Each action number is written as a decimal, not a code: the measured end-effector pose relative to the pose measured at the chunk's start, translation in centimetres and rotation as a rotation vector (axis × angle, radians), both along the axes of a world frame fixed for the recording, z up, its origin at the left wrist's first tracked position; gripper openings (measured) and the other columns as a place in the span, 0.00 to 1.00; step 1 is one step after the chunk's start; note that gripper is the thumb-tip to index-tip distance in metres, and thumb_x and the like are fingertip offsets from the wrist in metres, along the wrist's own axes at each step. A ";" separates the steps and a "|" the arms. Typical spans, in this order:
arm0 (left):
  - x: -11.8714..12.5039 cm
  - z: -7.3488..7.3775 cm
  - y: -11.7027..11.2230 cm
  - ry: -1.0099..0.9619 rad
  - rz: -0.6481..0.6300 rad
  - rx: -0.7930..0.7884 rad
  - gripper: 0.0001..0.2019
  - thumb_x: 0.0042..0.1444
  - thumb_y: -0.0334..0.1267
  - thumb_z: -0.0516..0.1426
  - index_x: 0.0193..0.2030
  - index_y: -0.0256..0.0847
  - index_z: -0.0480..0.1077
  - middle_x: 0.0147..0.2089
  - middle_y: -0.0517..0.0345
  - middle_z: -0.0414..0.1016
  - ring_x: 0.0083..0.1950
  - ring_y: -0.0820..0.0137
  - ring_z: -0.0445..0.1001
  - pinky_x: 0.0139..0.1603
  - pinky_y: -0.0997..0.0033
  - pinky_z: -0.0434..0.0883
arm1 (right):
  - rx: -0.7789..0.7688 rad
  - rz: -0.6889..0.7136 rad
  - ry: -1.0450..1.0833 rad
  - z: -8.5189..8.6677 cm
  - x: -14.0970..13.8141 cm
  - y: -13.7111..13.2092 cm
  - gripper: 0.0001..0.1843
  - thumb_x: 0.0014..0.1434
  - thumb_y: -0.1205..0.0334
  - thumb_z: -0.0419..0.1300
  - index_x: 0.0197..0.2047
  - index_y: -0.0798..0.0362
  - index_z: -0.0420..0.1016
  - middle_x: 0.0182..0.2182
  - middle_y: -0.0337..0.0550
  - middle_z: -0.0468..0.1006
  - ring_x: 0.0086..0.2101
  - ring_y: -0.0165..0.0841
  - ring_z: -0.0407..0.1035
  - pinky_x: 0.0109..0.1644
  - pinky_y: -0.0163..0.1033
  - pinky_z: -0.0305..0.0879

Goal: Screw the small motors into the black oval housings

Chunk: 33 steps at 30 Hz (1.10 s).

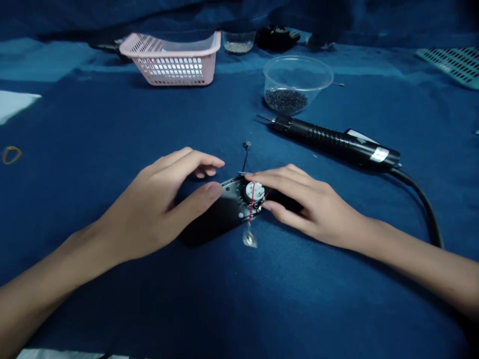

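A dark, flat device point(209, 222) lies tilted on the blue cloth, its right end showing a metal plate with a white round part point(255, 191) on it. A red wire crosses the round part and leads down to a small silver disc point(250, 236) in clear film. Above, a thin black cable point(246, 158) sticks out. My left hand point(160, 199) is open at the device's left side, thumb over its upper edge and fingers apart. Fingertips and thumb of my right hand point(303, 199) pinch the device's right end, hiding part of it.
A black electric screwdriver point(333, 142) lies to the right, its cord curving toward me. Behind it stands a clear tub point(295, 82) of small dark screws. A pink basket point(175, 65), another clear tub point(238, 44) and a green basket point(452, 65) are farther back. Rubber bands point(12, 155) lie left.
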<state>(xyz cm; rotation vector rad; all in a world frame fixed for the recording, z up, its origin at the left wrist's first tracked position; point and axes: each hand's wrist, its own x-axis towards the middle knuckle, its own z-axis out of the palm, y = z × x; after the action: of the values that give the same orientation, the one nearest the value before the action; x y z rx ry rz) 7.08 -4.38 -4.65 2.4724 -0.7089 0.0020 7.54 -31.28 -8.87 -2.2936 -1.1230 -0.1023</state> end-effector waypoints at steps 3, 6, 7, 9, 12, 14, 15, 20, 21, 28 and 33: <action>0.4 -0.1 0.2 0.015 0.007 -0.024 0.18 0.67 0.52 0.49 0.56 0.47 0.69 0.51 0.60 0.73 0.53 0.66 0.72 0.52 0.66 0.66 | -0.032 -0.066 0.032 0.3 -0.5 0.1 0.28 0.65 0.59 0.55 0.66 0.52 0.60 0.57 0.42 0.72 0.55 0.30 0.65 0.61 0.40 0.65; 1.2 -0.3 0.6 0.023 0.061 -0.061 0.16 0.67 0.50 0.49 0.54 0.49 0.70 0.50 0.62 0.74 0.52 0.66 0.72 0.52 0.65 0.66 | -0.058 -0.133 0.060 2.3 -0.7 -0.2 0.31 0.64 0.56 0.56 0.68 0.49 0.57 0.62 0.42 0.66 0.59 0.34 0.63 0.64 0.43 0.65; 1.5 -0.4 0.8 0.028 0.094 -0.077 0.15 0.67 0.50 0.49 0.54 0.51 0.71 0.50 0.63 0.75 0.52 0.66 0.73 0.52 0.65 0.66 | -0.049 -0.169 0.070 3.4 -0.6 -0.4 0.30 0.63 0.56 0.56 0.67 0.48 0.59 0.62 0.41 0.66 0.60 0.35 0.63 0.65 0.44 0.65; 2.1 -0.6 1.2 0.047 0.151 -0.107 0.14 0.67 0.50 0.50 0.52 0.52 0.71 0.49 0.64 0.75 0.52 0.65 0.73 0.52 0.64 0.67 | 0.010 -0.260 0.107 5.8 0.3 -0.9 0.25 0.62 0.56 0.57 0.62 0.45 0.66 0.59 0.37 0.70 0.56 0.35 0.68 0.61 0.43 0.70; 2.6 -0.6 1.6 0.083 0.161 -0.119 0.14 0.66 0.51 0.51 0.52 0.51 0.72 0.50 0.63 0.75 0.52 0.65 0.73 0.52 0.63 0.67 | 0.084 -0.347 0.144 8.5 2.3 -1.2 0.19 0.60 0.57 0.59 0.55 0.42 0.73 0.50 0.33 0.77 0.50 0.32 0.73 0.56 0.38 0.73; 2.5 -0.2 1.6 0.089 0.112 -0.095 0.15 0.66 0.50 0.51 0.52 0.49 0.71 0.51 0.62 0.74 0.52 0.65 0.73 0.53 0.64 0.67 | 0.105 -0.351 0.169 9.1 3.1 -1.1 0.17 0.60 0.58 0.60 0.53 0.43 0.75 0.48 0.33 0.79 0.48 0.31 0.74 0.54 0.37 0.74; 2.3 0.1 1.5 0.090 0.071 -0.078 0.15 0.66 0.50 0.52 0.52 0.48 0.71 0.51 0.61 0.74 0.52 0.66 0.72 0.53 0.65 0.67 | 0.107 -0.342 0.190 8.9 3.2 -0.9 0.17 0.59 0.58 0.60 0.52 0.43 0.76 0.48 0.33 0.79 0.48 0.31 0.74 0.54 0.37 0.75; 1.4 1.2 1.0 0.047 -0.051 -0.008 0.16 0.66 0.48 0.52 0.55 0.44 0.69 0.52 0.58 0.73 0.53 0.66 0.71 0.55 0.67 0.65 | -0.005 -0.342 0.068 7.3 3.4 -1.1 0.17 0.62 0.52 0.56 0.52 0.43 0.74 0.49 0.36 0.78 0.46 0.33 0.75 0.49 0.42 0.75; 1.5 1.2 1.0 0.036 -0.034 -0.012 0.16 0.67 0.48 0.51 0.55 0.44 0.69 0.52 0.58 0.73 0.53 0.66 0.71 0.55 0.67 0.65 | -0.028 -0.368 -0.033 7.6 4.0 -1.5 0.18 0.62 0.52 0.55 0.53 0.45 0.74 0.49 0.38 0.77 0.45 0.34 0.74 0.51 0.43 0.74; 3.8 -0.2 2.0 0.051 0.180 -0.098 0.15 0.67 0.49 0.51 0.52 0.46 0.71 0.50 0.57 0.74 0.51 0.64 0.72 0.52 0.64 0.66 | -0.232 -0.605 -0.344 14.1 17.7 -4.6 0.33 0.59 0.45 0.42 0.61 0.52 0.67 0.55 0.34 0.72 0.54 0.34 0.66 0.53 0.36 0.57; 4.6 -0.9 2.2 0.077 0.200 -0.118 0.16 0.67 0.49 0.50 0.51 0.44 0.71 0.51 0.55 0.74 0.52 0.63 0.73 0.54 0.63 0.66 | -0.530 -0.658 -0.079 13.0 26.4 -5.1 0.28 0.63 0.47 0.51 0.51 0.65 0.75 0.43 0.43 0.76 0.44 0.34 0.73 0.47 0.36 0.68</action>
<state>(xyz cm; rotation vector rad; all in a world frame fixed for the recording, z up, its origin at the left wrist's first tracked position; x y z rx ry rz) 11.64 -2.17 -5.58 2.4052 -0.4146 0.0236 33.95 -36.35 4.16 -3.0832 -0.4054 -0.1610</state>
